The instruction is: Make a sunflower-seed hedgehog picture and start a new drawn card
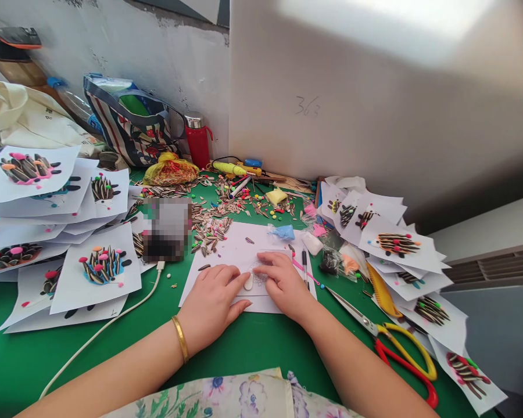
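Observation:
A small card with a printed line drawing (261,283) lies on a white sheet of paper (239,232) in front of me. On the card's left part sits a small white oval lump (248,282), which looks like modelling clay. My left hand (213,296), with a gold bangle at the wrist, rests on the paper; its index fingertip touches or nearly touches the lump. From the other side my right hand (283,284) lies over the card with its fingers spread, covering part of the drawing. Loose sunflower seeds (204,267) lie near my left fingers.
Stacked cards with seed hedgehogs stand left (108,255) and right (396,238). Scissors (375,331) lie right of my hand, near a black pen (305,267) and clay packets (330,260). A white cable (126,307) crosses the left side. Behind stands a red flask (198,142).

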The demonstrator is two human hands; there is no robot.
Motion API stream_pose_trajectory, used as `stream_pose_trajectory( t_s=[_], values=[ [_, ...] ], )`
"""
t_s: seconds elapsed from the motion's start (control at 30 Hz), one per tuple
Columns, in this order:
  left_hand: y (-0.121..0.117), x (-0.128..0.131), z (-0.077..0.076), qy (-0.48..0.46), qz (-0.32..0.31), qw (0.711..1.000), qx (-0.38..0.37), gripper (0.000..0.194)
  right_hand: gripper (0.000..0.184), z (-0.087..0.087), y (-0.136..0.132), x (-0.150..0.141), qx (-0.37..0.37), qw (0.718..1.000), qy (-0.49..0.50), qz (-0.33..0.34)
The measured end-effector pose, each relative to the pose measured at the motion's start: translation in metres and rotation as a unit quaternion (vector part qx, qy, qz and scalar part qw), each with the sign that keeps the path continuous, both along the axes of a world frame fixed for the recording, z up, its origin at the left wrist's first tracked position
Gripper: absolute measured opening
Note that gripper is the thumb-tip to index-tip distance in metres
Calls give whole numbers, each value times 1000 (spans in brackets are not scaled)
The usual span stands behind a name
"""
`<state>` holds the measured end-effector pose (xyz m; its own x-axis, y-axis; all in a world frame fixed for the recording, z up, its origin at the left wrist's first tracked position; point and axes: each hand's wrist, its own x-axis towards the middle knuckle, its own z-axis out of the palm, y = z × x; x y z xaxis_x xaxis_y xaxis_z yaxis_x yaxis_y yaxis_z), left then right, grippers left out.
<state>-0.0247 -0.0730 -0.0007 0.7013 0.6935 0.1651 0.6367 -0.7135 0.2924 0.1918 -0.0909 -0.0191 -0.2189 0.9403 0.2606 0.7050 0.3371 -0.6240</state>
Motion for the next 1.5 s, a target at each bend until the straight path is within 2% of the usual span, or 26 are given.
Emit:
stream_pose_trajectory(
  t_s=[0.3,0.73,1.0,1.5],
  values=[
    [-3,4,-2,30,15,999,9,48,51,1,-1,0,-4,1000,-17,17],
    [2,2,-2,-14,12,1000,5,37,48,4,-3,-3,-6,999,-49,17],
    [-1,3,-3,9,19,1000,14,49,49,0,0,2,16,1000,3,8],
    [-2,6,-2,30,20,999,-2,51,44,-2,0,0,15,1000,8,1]
  ],
)
